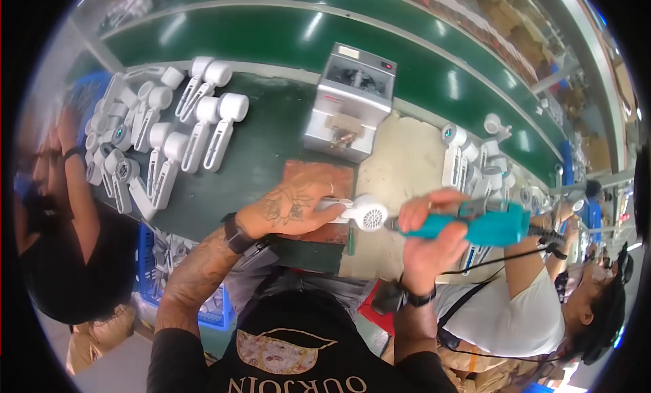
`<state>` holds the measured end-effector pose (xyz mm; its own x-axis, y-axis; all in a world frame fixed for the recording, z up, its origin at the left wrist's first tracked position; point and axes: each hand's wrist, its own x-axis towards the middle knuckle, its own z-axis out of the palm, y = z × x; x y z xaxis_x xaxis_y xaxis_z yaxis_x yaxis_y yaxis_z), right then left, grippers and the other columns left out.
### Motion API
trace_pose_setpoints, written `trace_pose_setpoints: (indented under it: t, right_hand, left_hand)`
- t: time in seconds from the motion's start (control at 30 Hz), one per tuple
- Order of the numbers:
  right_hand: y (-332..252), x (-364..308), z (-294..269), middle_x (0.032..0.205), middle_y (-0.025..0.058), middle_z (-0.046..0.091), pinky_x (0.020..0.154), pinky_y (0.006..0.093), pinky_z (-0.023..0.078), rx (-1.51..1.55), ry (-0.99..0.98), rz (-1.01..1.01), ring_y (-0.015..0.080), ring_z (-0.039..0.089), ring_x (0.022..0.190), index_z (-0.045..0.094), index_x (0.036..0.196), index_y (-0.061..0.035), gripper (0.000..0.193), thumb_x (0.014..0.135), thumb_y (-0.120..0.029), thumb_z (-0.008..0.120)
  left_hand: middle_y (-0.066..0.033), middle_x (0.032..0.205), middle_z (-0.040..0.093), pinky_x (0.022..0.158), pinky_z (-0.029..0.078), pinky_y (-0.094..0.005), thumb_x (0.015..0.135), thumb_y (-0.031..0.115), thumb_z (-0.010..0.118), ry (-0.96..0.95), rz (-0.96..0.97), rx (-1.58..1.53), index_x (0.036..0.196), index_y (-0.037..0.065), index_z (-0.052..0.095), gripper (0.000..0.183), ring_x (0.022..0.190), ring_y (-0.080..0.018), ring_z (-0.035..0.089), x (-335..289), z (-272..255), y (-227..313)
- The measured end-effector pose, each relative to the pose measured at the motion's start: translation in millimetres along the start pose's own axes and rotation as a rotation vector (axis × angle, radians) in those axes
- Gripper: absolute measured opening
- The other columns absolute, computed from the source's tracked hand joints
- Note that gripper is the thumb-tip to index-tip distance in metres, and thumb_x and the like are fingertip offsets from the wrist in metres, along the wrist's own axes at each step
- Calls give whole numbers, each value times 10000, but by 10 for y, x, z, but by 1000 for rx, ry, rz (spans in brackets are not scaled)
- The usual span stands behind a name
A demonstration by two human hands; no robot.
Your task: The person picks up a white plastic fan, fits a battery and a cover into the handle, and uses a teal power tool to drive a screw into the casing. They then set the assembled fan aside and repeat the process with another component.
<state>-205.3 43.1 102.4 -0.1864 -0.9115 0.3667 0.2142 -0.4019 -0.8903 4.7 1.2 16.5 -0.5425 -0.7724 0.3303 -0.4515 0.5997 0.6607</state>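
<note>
My left hand is closed round the handle of a white handheld fan, holding it low over a reddish-brown board. The fan's round head with its grille points toward my right. In my right hand lies a teal electric screwdriver, level, its fingers wrapped about the front of the body. Its tip is close beside the fan's head; I cannot tell whether the two touch. A black cable runs from the tool's rear. Behind the board stands a silver screw feeder.
Several white fans lie on the green bench at the left, and more at the right. A blue crate with parts stands below the bench edge. Co-workers sit on both sides, one in a white shirt close at my right.
</note>
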Motion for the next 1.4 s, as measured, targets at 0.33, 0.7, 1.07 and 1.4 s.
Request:
trace_pose_setpoints:
  t: [0.33,0.7,1.07,1.4]
  right_hand:
    - [841,927,753,712,52,578,594,292,463,-240,-136,-167,156,570,633,557,1037,-2,308,1042,-310,542]
    - [778,654,718,695,48,571,589,303,465,-227,-187,-24,156,580,636,553,1012,-10,298,1045,-306,539]
    - [630,272,380,705,81,549,590,329,457,-145,-158,74,193,545,626,534,1052,39,475,1002,-430,586]
    - [785,259,339,694,81,524,587,334,456,-105,-177,43,179,521,611,491,945,-5,406,1015,-394,581]
  left_hand:
    - [-115,1215,604,1037,417,-444,875,352,713,86,98,107,1226,94,638,442,1149,-306,559,-105,-26,-20]
    - [-125,1134,601,950,441,-428,841,330,719,119,41,83,1255,49,604,513,1080,-304,555,-112,4,-74]
    - [-83,1148,621,944,456,-431,826,358,755,150,30,60,1186,110,660,448,1063,-307,567,-98,69,-100]
    - [-106,1157,617,950,454,-444,827,336,758,163,46,105,1126,85,660,402,1094,-328,569,-89,95,-89]
